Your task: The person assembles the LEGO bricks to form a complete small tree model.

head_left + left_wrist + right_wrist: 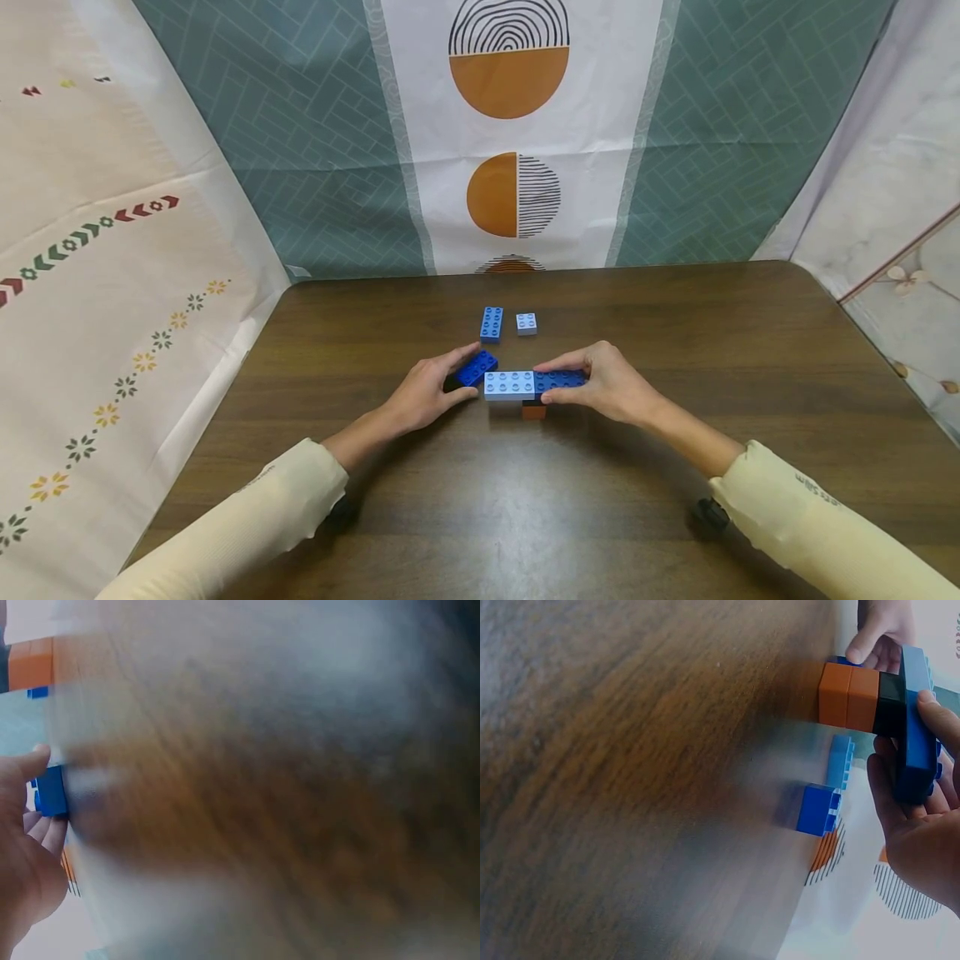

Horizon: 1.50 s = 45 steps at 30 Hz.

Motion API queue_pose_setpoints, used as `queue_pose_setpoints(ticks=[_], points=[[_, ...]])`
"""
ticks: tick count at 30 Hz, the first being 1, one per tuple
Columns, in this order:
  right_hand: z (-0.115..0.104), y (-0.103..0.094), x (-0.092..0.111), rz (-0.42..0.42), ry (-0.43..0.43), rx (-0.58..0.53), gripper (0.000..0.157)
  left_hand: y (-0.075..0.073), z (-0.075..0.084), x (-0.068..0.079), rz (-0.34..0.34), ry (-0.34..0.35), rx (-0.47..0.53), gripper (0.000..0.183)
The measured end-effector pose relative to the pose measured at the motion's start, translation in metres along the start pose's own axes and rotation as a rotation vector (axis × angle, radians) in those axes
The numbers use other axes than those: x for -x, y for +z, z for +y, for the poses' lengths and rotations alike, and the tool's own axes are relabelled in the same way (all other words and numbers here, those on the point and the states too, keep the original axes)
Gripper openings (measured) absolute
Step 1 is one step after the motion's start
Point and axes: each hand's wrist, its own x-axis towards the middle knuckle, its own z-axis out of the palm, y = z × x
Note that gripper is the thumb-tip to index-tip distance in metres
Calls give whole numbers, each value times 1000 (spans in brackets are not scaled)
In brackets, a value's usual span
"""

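Note:
A brick tower stands on the table, with orange bricks (pixel 847 696) at its base and a black brick (pixel 889 703) above them. Across the top, a light blue brick (pixel 509 383) and a dark blue brick (pixel 558 381) lie side by side and overhang the tower. My right hand (pixel 611 387) pinches the dark blue brick between thumb and fingers at its front and back sides. To the left, a blue brick (pixel 477 367) lies slanted on the table. My left hand (pixel 427 387) spreads around it, straight fingers at its far side and thumb close to its near side.
Behind the tower lie a medium blue brick (pixel 491 324) and a small pale blue brick (pixel 527 324). The brown wooden table (pixel 480 508) meets a patterned cloth (pixel 517 200) at its back edge. More cloth (pixel 112 250) hangs on the left.

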Motion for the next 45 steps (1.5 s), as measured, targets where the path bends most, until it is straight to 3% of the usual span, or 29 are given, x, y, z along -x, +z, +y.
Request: queue_pose_setpoints(ticks=[5,16,24,34,45], points=[[-1,0,0,3,8,-8,36,0,1,0,3,3,-28,68],[-1,0,0,4,15,-13,36,-6,-2,-1,45,-5,46,61],[-1,0,1,4,20,-8,37,-17,5,-1,82,-2,105,53],[-3,-1,1,-3,16,-14,36,-31,21,0,140,95,216,50],[-3,0,1,-5,9,-22,37,-33,49,2,94,220,270,52]])
